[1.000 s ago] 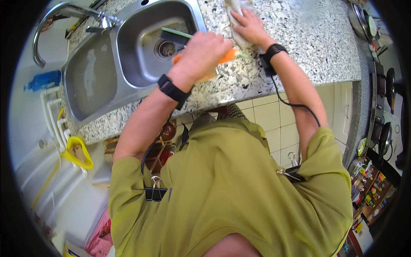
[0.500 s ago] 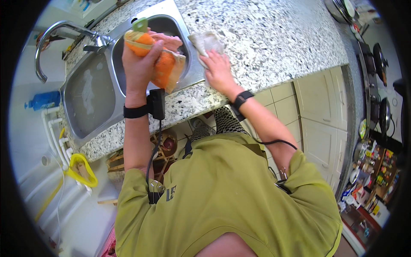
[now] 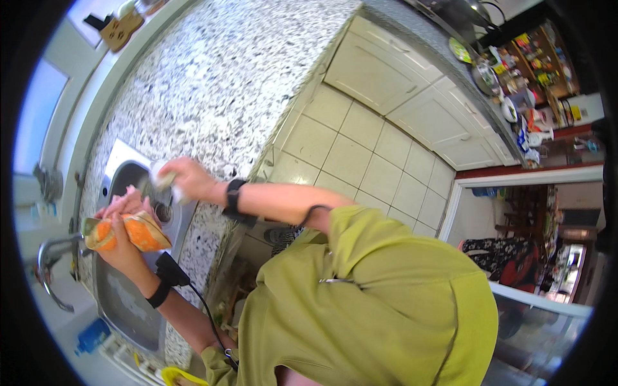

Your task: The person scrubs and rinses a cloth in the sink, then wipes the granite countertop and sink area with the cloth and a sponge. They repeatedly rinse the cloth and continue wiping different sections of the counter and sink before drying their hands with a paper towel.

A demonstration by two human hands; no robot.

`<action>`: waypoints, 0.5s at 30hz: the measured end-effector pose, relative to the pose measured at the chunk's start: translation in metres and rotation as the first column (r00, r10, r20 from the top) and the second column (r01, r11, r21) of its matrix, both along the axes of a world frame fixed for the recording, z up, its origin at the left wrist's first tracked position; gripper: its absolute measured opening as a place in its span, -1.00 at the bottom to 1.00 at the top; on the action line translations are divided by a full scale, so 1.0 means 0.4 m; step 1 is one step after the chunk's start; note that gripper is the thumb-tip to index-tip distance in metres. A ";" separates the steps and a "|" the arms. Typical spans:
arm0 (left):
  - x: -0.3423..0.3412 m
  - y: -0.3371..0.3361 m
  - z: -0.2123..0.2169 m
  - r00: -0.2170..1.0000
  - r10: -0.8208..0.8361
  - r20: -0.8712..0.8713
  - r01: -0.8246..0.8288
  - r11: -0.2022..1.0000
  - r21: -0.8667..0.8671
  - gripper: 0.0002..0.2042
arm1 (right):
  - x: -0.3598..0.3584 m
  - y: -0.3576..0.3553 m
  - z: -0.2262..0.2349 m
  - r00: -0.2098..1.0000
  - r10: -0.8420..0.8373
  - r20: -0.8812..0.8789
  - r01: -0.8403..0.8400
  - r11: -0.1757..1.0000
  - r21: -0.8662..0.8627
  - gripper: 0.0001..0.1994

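Observation:
Over the double steel sink (image 3: 121,153), my left hand (image 3: 123,254) is closed around an orange and clear plastic packet (image 3: 144,233). A crumpled pink cloth (image 3: 131,202) is bunched against the packet in the same grip. My right hand (image 3: 194,180) is closed on a whitish rag (image 3: 158,175), held at the sink's near right edge by the counter. The rag is partly hidden by the fingers and a little blurred. A chrome faucet (image 3: 45,264) curves beside the left hand, beyond the packet.
Speckled granite counter (image 3: 212,77) runs past the sink toward a wooden block (image 3: 122,32) on the sill. A blue bottle (image 3: 93,336) lies beyond the sink. Cream cabinets (image 3: 376,67) border the tiled floor (image 3: 335,135); an open doorway (image 3: 508,212) is at the right.
My view has swung to the right, showing more floor and the doorway. The rag, which lay flat under my right hand on the counter, is now gripped over the sink edge.

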State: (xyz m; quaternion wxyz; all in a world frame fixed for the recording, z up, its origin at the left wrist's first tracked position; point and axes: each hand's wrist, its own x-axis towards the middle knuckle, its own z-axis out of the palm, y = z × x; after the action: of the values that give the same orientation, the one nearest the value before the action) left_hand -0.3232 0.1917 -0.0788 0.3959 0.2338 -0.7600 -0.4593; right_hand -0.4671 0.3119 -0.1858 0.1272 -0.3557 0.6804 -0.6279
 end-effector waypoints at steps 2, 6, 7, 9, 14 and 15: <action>-0.032 0.018 -0.017 0.997 -0.069 -0.029 0.068 0.997 -0.025 -0.74 | -0.156 0.147 0.018 0.999 -0.044 0.020 0.045 0.999 -0.028 -0.74; -0.121 0.053 -0.055 0.983 -0.181 0.025 0.182 0.949 -0.256 -0.76 | -0.227 0.323 -0.048 0.918 -0.294 -0.265 0.368 0.882 0.295 -0.83; -0.150 0.055 -0.051 0.981 -0.163 0.102 0.191 0.892 -0.410 -0.76 | -0.173 0.313 -0.083 0.962 -0.274 -0.021 0.268 0.919 0.289 -0.85; -0.228 0.066 -0.044 0.973 -0.108 0.205 0.204 0.818 -0.538 -0.74 | -0.037 0.241 -0.153 0.870 0.172 -0.461 -0.075 0.972 0.221 -0.88; -0.473 0.081 -0.034 0.860 -0.085 0.503 0.450 0.590 -0.670 -0.72 | 0.122 0.092 -0.180 0.573 0.796 -0.195 -0.819 0.564 -0.102 -0.64; -0.526 0.083 -0.045 0.837 -0.090 0.539 0.496 0.540 -0.680 -0.72 | 0.093 0.100 -0.156 0.567 0.803 -0.183 -0.822 0.565 -0.070 -0.61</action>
State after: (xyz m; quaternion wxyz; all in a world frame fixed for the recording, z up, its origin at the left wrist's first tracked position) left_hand -0.5337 0.2251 -0.0967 0.1883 -0.0061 -0.9800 -0.0647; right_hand -0.4301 0.3521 -0.2482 0.3309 -0.6777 0.3984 -0.5221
